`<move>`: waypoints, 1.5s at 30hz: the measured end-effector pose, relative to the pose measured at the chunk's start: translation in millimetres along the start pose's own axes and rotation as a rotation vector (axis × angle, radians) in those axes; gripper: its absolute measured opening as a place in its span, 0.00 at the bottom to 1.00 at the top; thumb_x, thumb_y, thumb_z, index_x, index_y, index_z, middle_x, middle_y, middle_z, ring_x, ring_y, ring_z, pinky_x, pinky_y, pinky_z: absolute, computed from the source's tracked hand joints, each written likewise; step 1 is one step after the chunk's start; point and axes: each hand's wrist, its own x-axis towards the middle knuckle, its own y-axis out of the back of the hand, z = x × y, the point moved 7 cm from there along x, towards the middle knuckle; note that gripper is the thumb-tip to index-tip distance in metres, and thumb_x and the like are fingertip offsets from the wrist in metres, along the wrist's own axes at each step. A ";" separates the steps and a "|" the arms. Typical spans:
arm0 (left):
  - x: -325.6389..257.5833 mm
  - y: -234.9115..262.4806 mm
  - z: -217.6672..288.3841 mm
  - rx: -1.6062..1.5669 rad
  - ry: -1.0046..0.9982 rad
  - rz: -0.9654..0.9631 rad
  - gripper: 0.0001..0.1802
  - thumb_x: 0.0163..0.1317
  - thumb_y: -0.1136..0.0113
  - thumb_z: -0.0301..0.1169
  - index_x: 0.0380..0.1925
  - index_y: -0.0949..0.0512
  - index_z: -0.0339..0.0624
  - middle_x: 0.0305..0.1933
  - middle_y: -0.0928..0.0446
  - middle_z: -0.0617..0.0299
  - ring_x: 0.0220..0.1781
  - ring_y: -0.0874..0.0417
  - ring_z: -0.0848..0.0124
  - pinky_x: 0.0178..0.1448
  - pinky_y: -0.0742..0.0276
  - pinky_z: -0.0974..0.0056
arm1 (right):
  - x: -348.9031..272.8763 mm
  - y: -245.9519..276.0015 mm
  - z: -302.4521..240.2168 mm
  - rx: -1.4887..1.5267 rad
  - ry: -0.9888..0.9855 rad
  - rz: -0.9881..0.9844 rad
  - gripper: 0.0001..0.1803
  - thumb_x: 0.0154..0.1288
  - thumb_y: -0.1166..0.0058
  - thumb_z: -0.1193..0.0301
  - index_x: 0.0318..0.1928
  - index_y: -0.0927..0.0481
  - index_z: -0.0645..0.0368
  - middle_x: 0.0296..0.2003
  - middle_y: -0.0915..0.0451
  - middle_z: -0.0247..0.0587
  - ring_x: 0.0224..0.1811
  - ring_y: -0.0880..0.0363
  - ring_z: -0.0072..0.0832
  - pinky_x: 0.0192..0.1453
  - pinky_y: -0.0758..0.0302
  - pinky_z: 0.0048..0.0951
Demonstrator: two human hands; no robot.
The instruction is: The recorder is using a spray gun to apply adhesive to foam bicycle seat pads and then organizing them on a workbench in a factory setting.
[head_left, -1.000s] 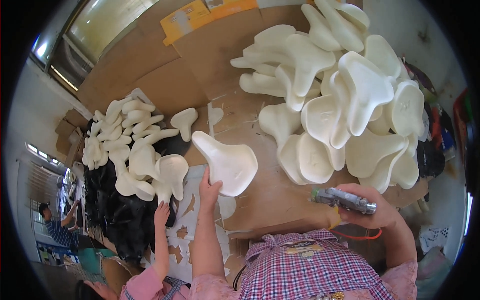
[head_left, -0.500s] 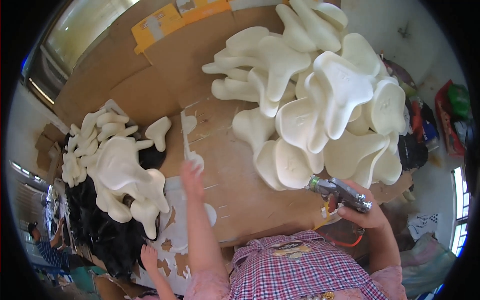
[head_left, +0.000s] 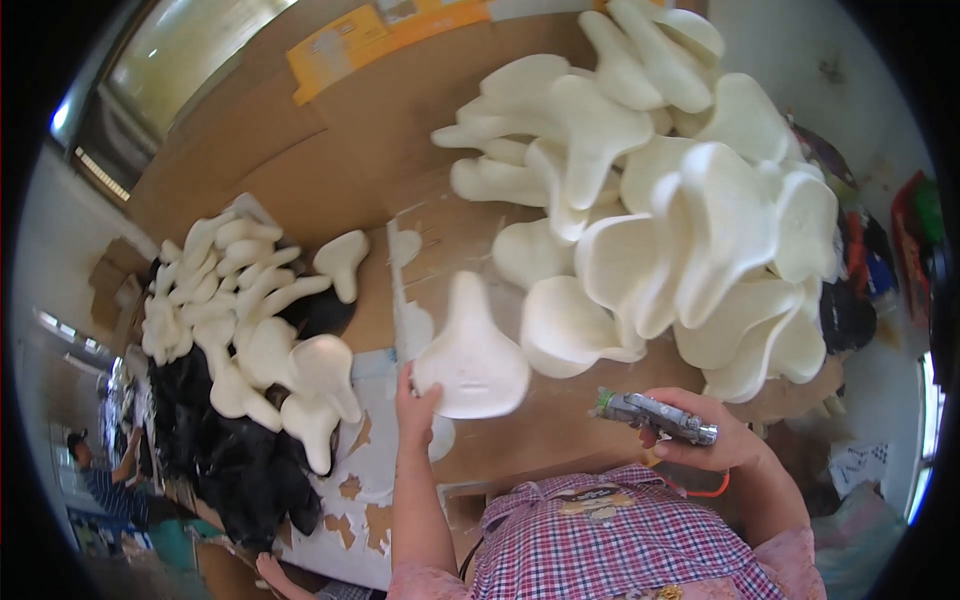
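Note:
My left hand (head_left: pixel 418 405) grips the wide rear edge of a cream foam bicycle-saddle pad (head_left: pixel 470 355). The pad is held over the cardboard with its narrow nose pointing away from me. In my right hand (head_left: pixel 705 428) is a metal spray gun (head_left: pixel 655 415), its greenish nozzle facing left and an orange hose (head_left: pixel 712 488) below. A big heap of similar saddle pads (head_left: pixel 600 130) lies at the far right, and its nearest pads sit just beyond the gun. Another heap of saddle pads (head_left: pixel 265 350) rests at the left on black material (head_left: pixel 235 490).
Torn brown cardboard (head_left: pixel 500 440) covers the worktop, with yellow tape (head_left: pixel 340 50) at its back. Another person's hand (head_left: pixel 275 572) shows at the lower left edge. Farther off at the left stands a person in a striped shirt (head_left: pixel 105 490). Bags (head_left: pixel 910 220) lie at the right.
My left hand, empty before, now holds a saddle pad. A large pad on top of the left heap is gone. The other person's hand has moved down and left. The spray gun stays in my right hand.

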 end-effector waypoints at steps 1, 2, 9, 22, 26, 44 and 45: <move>-6.5 28.8 -3.7 -0.070 -0.032 0.122 0.38 0.50 0.42 0.16 0.64 0.40 0.40 0.59 0.31 0.51 0.61 0.29 0.63 0.64 0.32 0.60 | 6.0 -4.8 -2.3 -0.027 -0.030 -0.003 0.30 0.58 0.38 0.78 0.61 0.31 0.59 0.40 0.20 0.36 0.41 0.22 0.21 0.48 0.24 0.25; -14.3 51.8 -2.4 -0.143 -0.065 0.241 0.38 0.51 0.41 0.16 0.64 0.41 0.41 0.59 0.33 0.51 0.61 0.30 0.62 0.64 0.32 0.59 | 13.1 -9.3 -2.1 -0.057 -0.060 -0.005 0.30 0.57 0.38 0.78 0.61 0.31 0.59 0.39 0.20 0.36 0.41 0.21 0.21 0.47 0.24 0.26; -22.9 106.7 -40.7 -0.123 -0.100 0.455 0.38 0.55 0.41 0.16 0.66 0.44 0.46 0.62 0.35 0.53 0.60 0.30 0.61 0.60 0.28 0.58 | 33.7 -25.1 -22.3 -0.107 0.015 -0.062 0.31 0.57 0.39 0.77 0.62 0.32 0.61 0.37 0.21 0.37 0.38 0.22 0.23 0.44 0.24 0.28; 30.4 71.4 -25.2 -0.841 -0.101 0.419 0.28 0.64 0.42 0.44 0.60 0.34 0.44 0.53 0.27 0.61 0.62 0.33 0.63 0.64 0.34 0.54 | 15.9 7.5 -16.3 0.133 0.157 0.129 0.34 0.58 0.38 0.73 0.65 0.36 0.64 0.41 0.21 0.38 0.41 0.23 0.23 0.46 0.26 0.27; 86.2 -83.7 -38.6 -0.304 -0.143 -0.289 0.30 0.56 0.35 0.35 0.60 0.30 0.48 0.58 0.27 0.60 0.57 0.28 0.65 0.64 0.34 0.59 | 11.1 2.4 0.6 0.023 0.062 0.091 0.33 0.59 0.39 0.76 0.64 0.35 0.62 0.40 0.21 0.37 0.41 0.23 0.22 0.47 0.25 0.26; -10.3 64.3 -7.7 -0.214 -0.110 0.402 0.30 0.51 0.36 0.20 0.53 0.39 0.39 0.53 0.32 0.54 0.54 0.28 0.65 0.61 0.32 0.61 | 17.9 -1.3 -19.5 0.007 0.126 0.067 0.30 0.56 0.39 0.80 0.61 0.31 0.61 0.38 0.22 0.35 0.38 0.24 0.20 0.44 0.26 0.23; -12.8 68.2 -14.3 -0.208 -0.104 0.449 0.30 0.51 0.37 0.20 0.53 0.40 0.40 0.53 0.33 0.53 0.55 0.29 0.64 0.62 0.33 0.61 | 19.5 -1.1 -23.6 0.036 0.121 0.079 0.30 0.56 0.39 0.80 0.61 0.31 0.61 0.37 0.22 0.35 0.37 0.24 0.20 0.43 0.26 0.23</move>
